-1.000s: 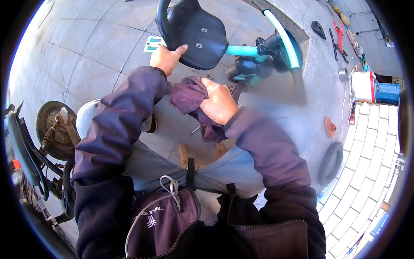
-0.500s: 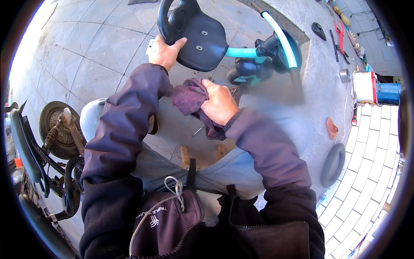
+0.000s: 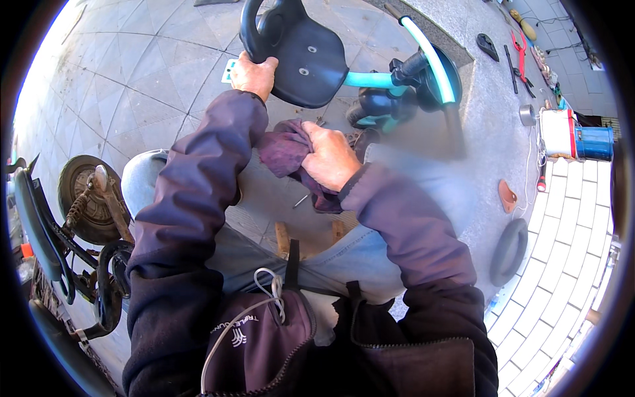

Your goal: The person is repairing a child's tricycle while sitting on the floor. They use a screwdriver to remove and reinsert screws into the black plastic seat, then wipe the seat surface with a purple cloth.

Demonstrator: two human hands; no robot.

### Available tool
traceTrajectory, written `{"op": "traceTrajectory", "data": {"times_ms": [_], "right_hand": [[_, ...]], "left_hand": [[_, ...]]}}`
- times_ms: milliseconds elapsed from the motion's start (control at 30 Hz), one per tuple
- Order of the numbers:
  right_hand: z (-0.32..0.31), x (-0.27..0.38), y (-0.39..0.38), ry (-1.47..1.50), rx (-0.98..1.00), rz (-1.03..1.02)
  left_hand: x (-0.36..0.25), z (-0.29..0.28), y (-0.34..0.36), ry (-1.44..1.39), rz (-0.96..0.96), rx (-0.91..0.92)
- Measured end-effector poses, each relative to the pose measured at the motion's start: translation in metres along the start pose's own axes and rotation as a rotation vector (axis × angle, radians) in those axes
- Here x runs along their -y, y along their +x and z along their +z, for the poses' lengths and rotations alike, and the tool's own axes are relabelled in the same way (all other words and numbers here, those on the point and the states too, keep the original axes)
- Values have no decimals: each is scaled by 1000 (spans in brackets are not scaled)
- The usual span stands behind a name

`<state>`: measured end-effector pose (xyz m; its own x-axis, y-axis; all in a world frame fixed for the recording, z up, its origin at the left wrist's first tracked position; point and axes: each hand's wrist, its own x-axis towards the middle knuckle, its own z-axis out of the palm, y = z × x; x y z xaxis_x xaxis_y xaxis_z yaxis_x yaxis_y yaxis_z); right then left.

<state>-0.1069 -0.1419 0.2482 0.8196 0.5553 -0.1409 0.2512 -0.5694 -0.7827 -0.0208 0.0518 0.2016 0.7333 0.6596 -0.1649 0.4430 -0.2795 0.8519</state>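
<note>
A child's tricycle with a black plastic seat [image 3: 309,69] and a turquoise frame tube [image 3: 370,80] is in front of me, its handlebar end to the right. My left hand [image 3: 254,74] grips the seat's left edge, thumb on the near face and fingers mostly hidden behind it. A light-coloured label [image 3: 229,71] shows beside that hand. Closer to me, my right hand [image 3: 332,157] is closed around a crumpled purple rag [image 3: 283,149], which hangs below the fingers and is apart from the seat.
To my left stands a vehicle with a wheel [image 3: 89,198] and coil spring. Pliers with red handles [image 3: 519,56], a tape roll [image 3: 527,115], a blue container [image 3: 593,142] and a dark ring [image 3: 509,253] lie along the right ledge. A thin metal piece [image 3: 301,200] rests on the ground between my legs.
My right hand and the rag have shifted slightly left. My left hand has moved a little left and up, still on the seat.
</note>
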Motion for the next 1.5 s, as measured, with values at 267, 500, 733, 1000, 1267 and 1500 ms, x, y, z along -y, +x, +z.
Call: {"op": "traceTrajectory", "data": {"times_ms": [267,500,733,1000,1267,1500], "right_hand": [[5,-5,0,-46,-21,-48],[-4,-1,1,-89,16,-16],[-7,18,1,-51,-69,-27],[-58,10,-8,564,-449,115],[-76,15,-25,535,-753,-196],[-94,25,-35,156,-901,-341]], "left_hand": [[-44,-5,16,-91,162,-77],[-105,-71,7,-528,235,143],[-92,-171,-49,-457,201,93],[-53,-246,-123,-445,76,34],[-16,-232,-168,-579,10,152],[15,-213,-174,-525,-22,253]]}}
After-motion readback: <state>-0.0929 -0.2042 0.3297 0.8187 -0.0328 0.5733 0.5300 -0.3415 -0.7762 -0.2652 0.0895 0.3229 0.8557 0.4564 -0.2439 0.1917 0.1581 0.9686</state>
